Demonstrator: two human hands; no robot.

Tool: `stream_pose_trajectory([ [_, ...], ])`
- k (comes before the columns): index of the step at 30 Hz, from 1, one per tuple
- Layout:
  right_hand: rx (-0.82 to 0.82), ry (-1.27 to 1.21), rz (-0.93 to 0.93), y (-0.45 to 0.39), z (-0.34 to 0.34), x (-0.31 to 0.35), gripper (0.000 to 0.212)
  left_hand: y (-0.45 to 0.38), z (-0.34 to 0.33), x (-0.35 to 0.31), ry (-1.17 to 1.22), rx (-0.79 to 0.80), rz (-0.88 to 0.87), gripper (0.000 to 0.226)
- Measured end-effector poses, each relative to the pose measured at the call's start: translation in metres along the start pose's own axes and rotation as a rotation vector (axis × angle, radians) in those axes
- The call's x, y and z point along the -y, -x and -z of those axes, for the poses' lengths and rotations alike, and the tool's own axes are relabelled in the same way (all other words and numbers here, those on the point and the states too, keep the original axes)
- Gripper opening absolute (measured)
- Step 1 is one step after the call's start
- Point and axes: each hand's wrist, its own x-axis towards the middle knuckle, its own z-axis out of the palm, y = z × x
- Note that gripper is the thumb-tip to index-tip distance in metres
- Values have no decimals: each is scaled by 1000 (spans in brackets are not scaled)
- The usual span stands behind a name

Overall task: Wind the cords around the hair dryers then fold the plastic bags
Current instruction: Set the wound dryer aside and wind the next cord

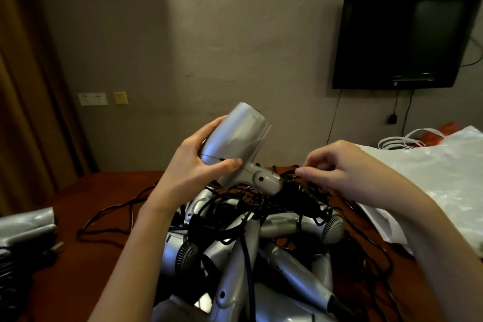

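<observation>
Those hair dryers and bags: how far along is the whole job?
Early on, it seems. Done: a few dryers set aside at the far left, though dim. In hand: the left hand grips one silver dryer while the right hand pinches its black cord, coiled at the handle. Left: a tangled pile of dryers below, and the plastic bags lying unfolded at right.

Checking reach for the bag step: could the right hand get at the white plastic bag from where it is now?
Probably yes: the plastic bag lies open just beyond the right hand, nothing between, though that hand pinches the cord.
</observation>
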Motion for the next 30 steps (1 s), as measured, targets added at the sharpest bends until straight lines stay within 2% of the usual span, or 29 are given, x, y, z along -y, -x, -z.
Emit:
stream_pose_trajectory([
  [3, 103, -475, -31, 1, 1, 0, 19, -1, -1, -1, 8, -57, -17, 68],
  [5, 162, -617, -28, 2, 0, -3, 20, -1, -1, -3, 18, -91, -24, 67],
  [7, 252, -658, -15, 3, 0, -5, 23, 0, 0, -4, 22, -105, -21, 66],
  [10, 361, -593, 25, 5, 5, -9, 29, 0, 3, -5, 43, -106, -5, 67],
  [13, 375, -424, 95, 5, 9, -12, 32, 1, 4, -2, 26, -92, 3, 69],
  [19, 193, -466, 127, 3, 3, -9, 22, -2, -3, -4, -1, -117, 6, 69],
  [23, 115, -290, 155, -5, -14, -3, 15, -2, 2, -6, 40, -191, 33, 68],
  [27, 246, -181, 193, 0, -14, 2, 30, 2, 15, -8, 84, -253, 64, 68],
  [30, 283, -150, 200, 6, -9, 7, 19, 3, 18, -8, 85, -291, 93, 78],
])
